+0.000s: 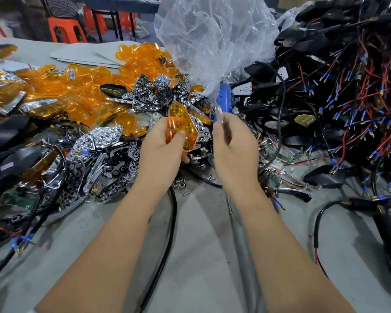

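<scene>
Head view: amber cover picked up, not yet fitted to anything.

Left hand [165,145] sits just left of frame centre. Its fingers and thumb are curled round one amber cover [182,128], lifted clear of the bench [201,245]. The cover's long axis runs roughly 11 to 5 o'clock, with the pointed end away from the person. Right hand [234,146] is beside it, fingers curled and blurred. There may be a thin clear scrap pinched there, but I cannot tell. A blue tool [224,98] lies just beyond. By my reading this piece is at an early step: loose amber covers [77,86] at 10 o'clock, chrome reflectors [104,138] at 9, wires [336,91] at 2 and a plastic bag [212,37] at 12, so plenty is left.
</scene>
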Motion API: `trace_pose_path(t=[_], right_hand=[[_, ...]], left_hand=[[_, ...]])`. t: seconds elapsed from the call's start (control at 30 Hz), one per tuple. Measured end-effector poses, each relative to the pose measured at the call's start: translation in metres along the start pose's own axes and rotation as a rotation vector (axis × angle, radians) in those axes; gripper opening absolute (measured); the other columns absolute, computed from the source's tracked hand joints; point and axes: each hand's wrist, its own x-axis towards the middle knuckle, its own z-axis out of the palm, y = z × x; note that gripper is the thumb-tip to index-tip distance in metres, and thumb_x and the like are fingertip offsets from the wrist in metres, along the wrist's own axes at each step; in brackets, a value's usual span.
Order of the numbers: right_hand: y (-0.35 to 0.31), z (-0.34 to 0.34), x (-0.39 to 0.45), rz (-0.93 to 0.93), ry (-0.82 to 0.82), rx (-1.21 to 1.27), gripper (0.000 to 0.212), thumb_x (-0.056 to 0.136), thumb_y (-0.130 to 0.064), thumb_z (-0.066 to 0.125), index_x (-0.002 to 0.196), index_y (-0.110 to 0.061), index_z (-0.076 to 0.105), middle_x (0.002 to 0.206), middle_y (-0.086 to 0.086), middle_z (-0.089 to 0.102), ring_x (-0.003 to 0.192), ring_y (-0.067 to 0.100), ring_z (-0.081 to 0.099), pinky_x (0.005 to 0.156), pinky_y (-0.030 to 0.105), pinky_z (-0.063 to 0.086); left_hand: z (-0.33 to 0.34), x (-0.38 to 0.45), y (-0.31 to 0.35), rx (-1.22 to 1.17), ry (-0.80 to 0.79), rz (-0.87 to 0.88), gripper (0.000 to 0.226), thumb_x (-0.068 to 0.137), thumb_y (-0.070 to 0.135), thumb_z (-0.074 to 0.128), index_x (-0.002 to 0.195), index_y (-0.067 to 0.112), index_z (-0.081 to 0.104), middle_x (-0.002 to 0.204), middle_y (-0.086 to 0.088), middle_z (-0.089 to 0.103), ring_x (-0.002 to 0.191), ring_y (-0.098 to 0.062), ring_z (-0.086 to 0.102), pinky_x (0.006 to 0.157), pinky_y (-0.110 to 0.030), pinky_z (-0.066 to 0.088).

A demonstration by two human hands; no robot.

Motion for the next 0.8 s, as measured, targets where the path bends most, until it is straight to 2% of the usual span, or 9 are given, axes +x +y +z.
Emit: trace_pose_path(t=[0.17, 0.27, 0.33, 0.47, 0.53, 0.6, 0.63, 0.7, 0.8], right_hand=[[-0.0043, 0.0062, -0.0059, 0.102, -0.074, 0.185, 0.017, 0.103, -0.021, 0.045, 0.115, -0.018, 0.056, 0.076, -0.001, 0.057, 0.063, 0.015, 0.046, 0.063, 0.044, 0.043], [-0.0069, 0.0057, -0.0065, 0.066, -0.029, 0.203, 0.018, 0.103, -0.016, 0.043, 0.108, -0.01, 0.058, 0.084, 0.0, 0.056, 0.073, 0.014, 0.048, 0.069, 0.033, 0.039], [-0.0083, 0.0051, -0.0063, 0.042, 0.014, 0.195, 0.019, 0.102, -0.014, 0.043, 0.105, -0.005, 0.06, 0.09, 0.003, 0.056, 0.082, 0.013, 0.049, 0.074, 0.028, 0.039], [-0.0095, 0.0044, -0.0062, 0.013, 0.048, 0.214, 0.022, 0.1, -0.015, 0.044, 0.099, -0.001, 0.062, 0.085, 0.003, 0.053, 0.08, 0.014, 0.048, 0.072, 0.027, 0.038], [-0.0097, 0.0049, -0.0057, 0.011, 0.046, 0.249, 0.023, 0.098, -0.016, 0.044, 0.099, -0.002, 0.062, 0.085, 0.001, 0.052, 0.08, 0.015, 0.049, 0.073, 0.029, 0.04], [-0.0098, 0.0056, -0.0057, -0.005, 0.041, 0.265, 0.023, 0.097, -0.016, 0.044, 0.102, -0.004, 0.063, 0.086, -0.003, 0.054, 0.083, 0.016, 0.052, 0.075, 0.029, 0.043], [-0.0098, 0.006, -0.0061, -0.019, 0.034, 0.257, 0.022, 0.097, -0.015, 0.045, 0.103, -0.005, 0.064, 0.087, -0.006, 0.053, 0.084, 0.012, 0.052, 0.075, 0.025, 0.042], [-0.0097, 0.0066, -0.0074, -0.047, 0.021, 0.235, 0.021, 0.098, -0.014, 0.046, 0.104, -0.005, 0.064, 0.088, -0.007, 0.049, 0.082, -0.001, 0.048, 0.075, 0.014, 0.037], [-0.01, 0.0069, -0.0088, -0.051, 0.036, 0.247, 0.021, 0.099, -0.013, 0.048, 0.103, -0.004, 0.066, 0.088, -0.006, 0.044, 0.081, -0.006, 0.046, 0.076, 0.007, 0.035]], left_hand=[[-0.0009, -0.0011, 0.0039, -0.088, -0.01, 0.018, 0.023, 0.1, 0.012, 0.05, 0.092, 0.029, 0.065, 0.071, 0.014, 0.067, 0.05, -0.009, 0.061, 0.043, -0.016, 0.041], [-0.0005, -0.0026, 0.0072, -0.128, -0.053, 0.074, 0.03, 0.1, 0.01, 0.055, 0.096, 0.037, 0.068, 0.087, 0.025, 0.071, 0.062, -0.01, 0.07, 0.048, -0.016, 0.048], [-0.0003, -0.0032, 0.0077, -0.17, -0.074, 0.07, 0.031, 0.1, 0.01, 0.057, 0.097, 0.039, 0.07, 0.09, 0.022, 0.072, 0.067, -0.014, 0.073, 0.05, -0.017, 0.05], [0.0001, -0.0021, 0.0051, -0.201, -0.082, 0.054, 0.042, 0.101, 0.002, 0.051, 0.09, 0.035, 0.075, 0.098, 0.015, 0.073, 0.067, -0.019, 0.074, 0.049, -0.02, 0.051], [-0.0002, -0.0006, 0.0039, -0.217, -0.087, 0.075, 0.049, 0.097, -0.01, 0.047, 0.087, 0.03, 0.075, 0.097, 0.014, 0.073, 0.076, -0.017, 0.073, 0.058, -0.023, 0.055], [-0.0004, 0.0006, 0.003, -0.212, -0.084, 0.111, 0.045, 0.095, -0.013, 0.049, 0.089, 0.025, 0.073, 0.096, 0.012, 0.074, 0.085, -0.012, 0.071, 0.068, -0.025, 0.057], [-0.0005, 0.0009, 0.0032, -0.227, -0.085, 0.108, 0.039, 0.096, -0.009, 0.051, 0.091, 0.023, 0.072, 0.095, 0.009, 0.074, 0.082, -0.01, 0.071, 0.068, -0.023, 0.057], [-0.0012, 0.001, 0.0039, -0.308, -0.113, 0.046, 0.027, 0.102, 0.002, 0.049, 0.099, 0.022, 0.067, 0.084, 0.006, 0.074, 0.062, -0.009, 0.066, 0.053, -0.018, 0.05], [-0.0042, 0.0027, 0.004, -0.458, -0.192, -0.081, 0.026, 0.107, 0.008, 0.037, 0.112, 0.021, 0.058, 0.067, 0.006, 0.068, 0.043, -0.006, 0.043, 0.041, -0.015, 0.031]])
